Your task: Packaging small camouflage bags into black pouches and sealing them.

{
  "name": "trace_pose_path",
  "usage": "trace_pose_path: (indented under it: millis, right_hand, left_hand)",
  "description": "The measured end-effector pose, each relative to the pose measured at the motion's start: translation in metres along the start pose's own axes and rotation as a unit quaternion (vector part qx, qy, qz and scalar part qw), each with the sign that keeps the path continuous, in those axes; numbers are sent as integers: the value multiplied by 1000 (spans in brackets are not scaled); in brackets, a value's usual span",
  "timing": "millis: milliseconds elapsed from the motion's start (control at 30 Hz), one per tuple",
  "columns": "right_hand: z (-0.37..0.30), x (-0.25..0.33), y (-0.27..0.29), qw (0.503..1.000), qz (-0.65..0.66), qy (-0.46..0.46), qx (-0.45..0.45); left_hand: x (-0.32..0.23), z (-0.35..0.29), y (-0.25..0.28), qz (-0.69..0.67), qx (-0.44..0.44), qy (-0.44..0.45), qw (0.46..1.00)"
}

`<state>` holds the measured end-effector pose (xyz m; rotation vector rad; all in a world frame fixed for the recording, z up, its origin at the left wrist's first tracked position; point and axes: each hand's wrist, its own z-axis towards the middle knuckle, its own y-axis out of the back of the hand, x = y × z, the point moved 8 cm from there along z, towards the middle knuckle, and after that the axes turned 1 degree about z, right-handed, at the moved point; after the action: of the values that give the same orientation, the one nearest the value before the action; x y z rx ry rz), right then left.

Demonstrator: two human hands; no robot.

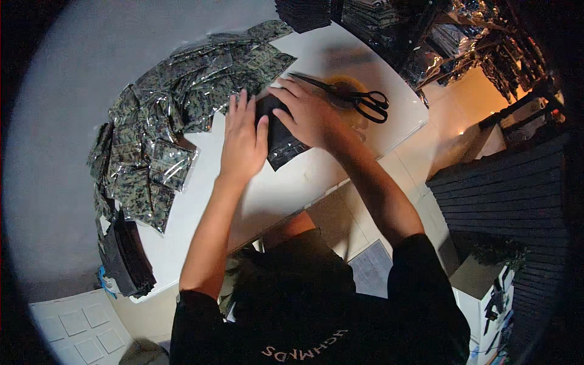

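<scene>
On the white table in front of me lies a flat dark folded piece [280,141], apparently cloth, with a shiny clear wrap showing at its near end. My left hand [243,141] rests along its left edge, fingers stretched forward and thumb toward the piece. Across its far right part lies my right hand [307,115], fingers extended to the left. Both hands are open and partly cover the piece. Black-handled scissors [368,104] lie just beyond my right hand, blades pointing left toward its fingertips.
Camouflage cloth packets [182,91] in clear plastic overlap along the far and left sides of the white table [201,210]. A stack of dark folded cloth [131,258] sits at the left end, another dark stack [304,13] at the far edge. Plastic-wrapped goods [480,42] fill the far right.
</scene>
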<state>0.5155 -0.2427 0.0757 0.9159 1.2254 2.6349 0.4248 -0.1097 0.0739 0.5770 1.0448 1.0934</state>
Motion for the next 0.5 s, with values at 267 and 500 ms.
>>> trace_pose_path:
  millis: [267,500]
  right_hand:
    - [0,-36,-50,991,-96,59,66]
    - [-11,-29,-47,986,-112,120,19]
  left_hand:
    - [-1,9,-52,99,112,36,988]
    - [0,0,-56,94,76,31,992]
